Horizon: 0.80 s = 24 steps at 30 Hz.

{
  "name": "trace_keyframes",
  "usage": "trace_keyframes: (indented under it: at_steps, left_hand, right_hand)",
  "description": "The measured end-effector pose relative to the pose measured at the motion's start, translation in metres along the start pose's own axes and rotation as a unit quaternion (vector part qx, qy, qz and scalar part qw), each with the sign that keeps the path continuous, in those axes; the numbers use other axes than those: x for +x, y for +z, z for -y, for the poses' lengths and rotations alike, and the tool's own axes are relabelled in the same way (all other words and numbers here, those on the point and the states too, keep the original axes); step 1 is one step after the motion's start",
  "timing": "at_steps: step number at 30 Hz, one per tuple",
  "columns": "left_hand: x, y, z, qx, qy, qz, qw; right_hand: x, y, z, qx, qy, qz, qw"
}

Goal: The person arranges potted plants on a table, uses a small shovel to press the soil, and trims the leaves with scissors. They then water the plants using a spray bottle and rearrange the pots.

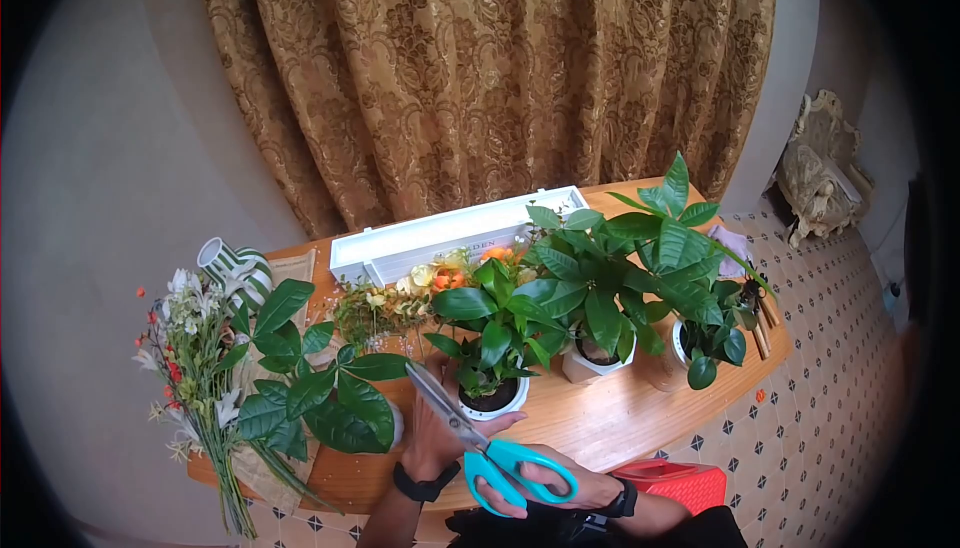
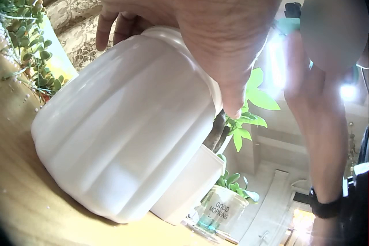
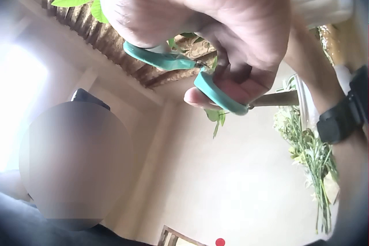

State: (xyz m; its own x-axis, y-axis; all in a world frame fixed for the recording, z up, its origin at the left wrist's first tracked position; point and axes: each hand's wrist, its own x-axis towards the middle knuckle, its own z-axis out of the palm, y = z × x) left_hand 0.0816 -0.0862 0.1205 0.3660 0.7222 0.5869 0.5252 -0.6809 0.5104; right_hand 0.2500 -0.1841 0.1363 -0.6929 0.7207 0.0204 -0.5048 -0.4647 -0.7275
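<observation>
My left hand [image 1: 432, 438] holds a white ribbed pot [image 2: 127, 125] at its rim, with the thumb and fingers spread around it. A leafy green plant [image 1: 495, 318] grows from dark soil in this pot, which stands on the table. In my right hand [image 1: 585, 488] are scissors [image 1: 450, 413], fingers and thumb through the teal handles [image 3: 158, 58]. Their blades point up and to the left, overlapping my left hand in the head view. Just left of that hand is another broad-leaved plant [image 1: 345, 398], its pot mostly hidden.
Two more potted plants, in a white angular pot [image 1: 597, 366] and a lettered pot [image 2: 228, 205], stand rightward. A white planter box [image 1: 465, 236] and orange-cream flowers [image 1: 425, 283] lie behind. Cut stems [image 1: 220, 448] and a striped vase [image 1: 240, 273] are left; a red stool [image 1: 675, 483] stands below.
</observation>
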Motion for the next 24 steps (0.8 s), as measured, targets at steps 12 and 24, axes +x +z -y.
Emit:
trace_keyframes:
  at_steps: [12, 24]
  left_hand:
    - [-0.006, 0.006, 0.011, -0.043, -0.098, 0.107, 0.988]
    - [-0.007, 0.007, 0.01, 0.046, -0.041, 0.066, 0.996]
  right_hand:
    - [-0.028, -0.006, -0.003, -0.111, 0.002, -0.05, 0.993]
    - [-0.018, -0.005, -0.017, -0.124, -0.027, -0.088, 0.988]
